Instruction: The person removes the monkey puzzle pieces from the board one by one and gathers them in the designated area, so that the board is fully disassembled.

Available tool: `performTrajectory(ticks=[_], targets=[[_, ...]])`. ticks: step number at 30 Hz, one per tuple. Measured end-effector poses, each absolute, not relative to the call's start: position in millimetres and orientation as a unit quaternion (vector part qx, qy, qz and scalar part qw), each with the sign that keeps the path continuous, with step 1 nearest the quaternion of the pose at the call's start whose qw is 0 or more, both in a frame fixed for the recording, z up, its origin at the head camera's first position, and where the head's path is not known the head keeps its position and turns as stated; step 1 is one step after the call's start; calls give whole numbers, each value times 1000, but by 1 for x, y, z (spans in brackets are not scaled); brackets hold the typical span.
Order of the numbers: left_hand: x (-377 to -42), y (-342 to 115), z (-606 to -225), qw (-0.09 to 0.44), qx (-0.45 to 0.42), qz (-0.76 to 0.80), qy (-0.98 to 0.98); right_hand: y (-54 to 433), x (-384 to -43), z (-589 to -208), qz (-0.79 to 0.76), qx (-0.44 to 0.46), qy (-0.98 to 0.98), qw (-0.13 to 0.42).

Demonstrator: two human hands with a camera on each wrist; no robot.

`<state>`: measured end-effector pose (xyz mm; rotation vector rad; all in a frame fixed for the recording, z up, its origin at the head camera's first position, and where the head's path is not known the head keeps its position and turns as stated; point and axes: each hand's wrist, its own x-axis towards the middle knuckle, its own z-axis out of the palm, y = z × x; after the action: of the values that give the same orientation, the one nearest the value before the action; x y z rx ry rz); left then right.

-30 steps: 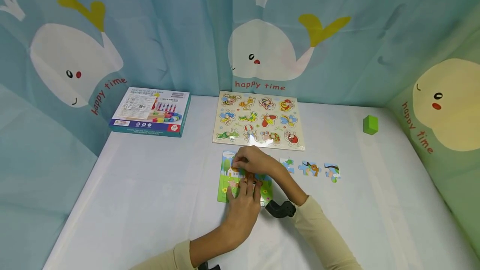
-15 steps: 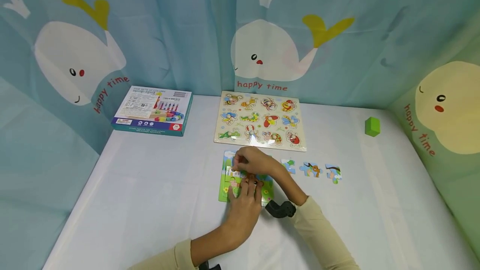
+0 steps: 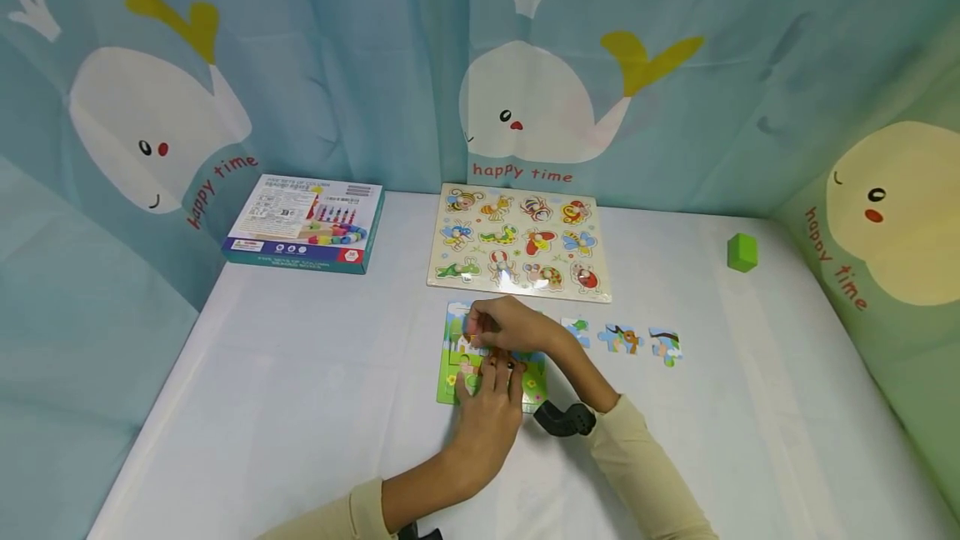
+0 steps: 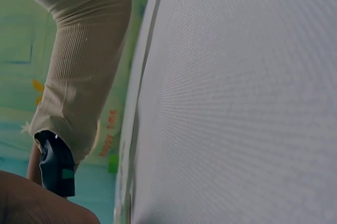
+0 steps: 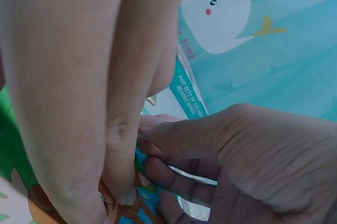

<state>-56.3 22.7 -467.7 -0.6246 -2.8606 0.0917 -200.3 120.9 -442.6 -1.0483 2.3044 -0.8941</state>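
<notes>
A small jigsaw puzzle [image 3: 445, 386] with a house, grass and a brown animal lies flat on the white table. The left hand [image 3: 487, 419] rests over its lower part, fingers extended and fingertips touching the picture. Over the upper left, the right hand [image 3: 513, 325] pinches a puzzle piece by the house between thumb and fingertips; the hand mostly covers this piece. In the right wrist view, the right hand [image 5: 231, 153] has its thumb against the index finger beside the left hand's fingers [image 5: 124, 155]. The left wrist view catches mostly tablecloth and the right sleeve [image 4: 79, 66].
Three loose puzzle pieces lie in a row to the right: a green-and-blue one [image 3: 576, 332], one with an animal [image 3: 622, 338] and one with a branch [image 3: 666, 343]. Behind are an insect peg board [image 3: 517, 269], a bead-toy box [image 3: 300, 227] and a green block [image 3: 742, 252].
The right hand's fingers shift slightly at the house area, where a piece edge showed half a second ago. The left hand stays in place on the puzzle.
</notes>
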Motion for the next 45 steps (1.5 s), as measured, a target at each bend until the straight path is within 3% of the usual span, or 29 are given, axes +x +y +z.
performTrajectory(ticks=[23,36,45], targets=[[-54,24,-468,104,-212,36,-971,132,-195,-438,-351,-370,830,226],[-53,23,-467,93,-211,17,-973,173,-186,-423,-481,-256,825,152],[-54,23,-469,106,-211,28,-971,224,-155,-423,-477,-188,851,116]])
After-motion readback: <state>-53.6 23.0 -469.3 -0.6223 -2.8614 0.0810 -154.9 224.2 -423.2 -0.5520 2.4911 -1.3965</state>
